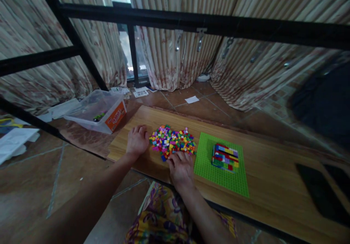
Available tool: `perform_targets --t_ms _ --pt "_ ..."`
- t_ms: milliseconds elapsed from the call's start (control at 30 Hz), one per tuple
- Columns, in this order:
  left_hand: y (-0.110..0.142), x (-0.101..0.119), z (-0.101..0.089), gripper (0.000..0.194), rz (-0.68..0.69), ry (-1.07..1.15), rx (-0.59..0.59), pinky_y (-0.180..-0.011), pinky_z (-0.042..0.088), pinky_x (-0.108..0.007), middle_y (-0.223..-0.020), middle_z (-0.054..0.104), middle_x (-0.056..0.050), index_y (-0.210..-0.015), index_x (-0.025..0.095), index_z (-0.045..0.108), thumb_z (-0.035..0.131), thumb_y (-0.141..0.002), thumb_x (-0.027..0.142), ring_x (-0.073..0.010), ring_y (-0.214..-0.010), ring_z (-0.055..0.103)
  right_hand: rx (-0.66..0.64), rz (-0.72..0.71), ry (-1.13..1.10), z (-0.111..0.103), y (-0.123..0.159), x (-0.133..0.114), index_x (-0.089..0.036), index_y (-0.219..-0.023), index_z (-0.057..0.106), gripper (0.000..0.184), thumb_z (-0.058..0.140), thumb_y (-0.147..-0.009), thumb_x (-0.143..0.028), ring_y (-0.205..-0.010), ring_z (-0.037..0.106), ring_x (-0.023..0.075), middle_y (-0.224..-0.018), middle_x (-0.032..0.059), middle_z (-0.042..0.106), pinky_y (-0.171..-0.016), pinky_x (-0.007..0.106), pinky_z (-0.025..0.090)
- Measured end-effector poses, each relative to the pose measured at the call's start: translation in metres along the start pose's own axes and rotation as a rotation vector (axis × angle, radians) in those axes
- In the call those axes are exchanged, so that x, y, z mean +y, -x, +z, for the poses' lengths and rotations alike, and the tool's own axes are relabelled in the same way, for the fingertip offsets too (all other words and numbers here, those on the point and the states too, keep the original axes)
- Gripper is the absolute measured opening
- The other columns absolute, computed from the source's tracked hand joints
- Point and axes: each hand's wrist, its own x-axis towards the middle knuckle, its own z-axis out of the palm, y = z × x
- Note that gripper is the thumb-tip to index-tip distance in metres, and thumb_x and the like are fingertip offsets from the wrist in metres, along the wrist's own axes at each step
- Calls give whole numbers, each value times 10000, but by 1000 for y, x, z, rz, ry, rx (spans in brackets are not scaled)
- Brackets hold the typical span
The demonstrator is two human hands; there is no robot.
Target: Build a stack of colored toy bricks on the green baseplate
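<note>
A loose pile of small multicoloured toy bricks (pixel 172 140) lies on the wooden table (pixel 262 156). My left hand (pixel 137 141) rests on the wood at the pile's left side, its fingers loosely bent and apart from each other, with no brick visible in it. At the pile's near edge is my right hand (pixel 182 169), fingers curled down against the bricks. Its fingertips are partly hidden, so what they pinch is unclear. Right of the pile, a green baseplate (pixel 202 164) carries a low block built of coloured bricks in rows (pixel 225 157).
A clear plastic box (pixel 93 107) with an orange label and a few pieces inside stands left of the table. Dark flat objects (pixel 319 193) lie at the table's right. A black metal frame (pixel 175 20) crosses before the curtains (pixel 180 58). Papers (pixel 191 99) lie on the floor.
</note>
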Motion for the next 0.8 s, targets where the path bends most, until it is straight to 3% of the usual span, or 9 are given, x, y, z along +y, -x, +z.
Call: perform_targets --t_ms 400,800 --pt "1 2 0 312 -21 -17 -11 -946 437 -449 -1179 634 -130 -1102 153 626 439 -876 259 -299 -1084 549 54 109 79 -1 0 -9 -228 -792 671 183 686 -811 -409 -891 454 255 -856 65 614 -787 380 315" --pt "1 2 2 317 -24 -18 -10 -944 437 -453 -1187 630 -131 -1112 158 624 443 -872 257 -302 -1087 549 56 68 15 -11 5 -2 -244 -859 691 84 609 -867 -263 -922 477 240 -940 56 640 -804 374 317"
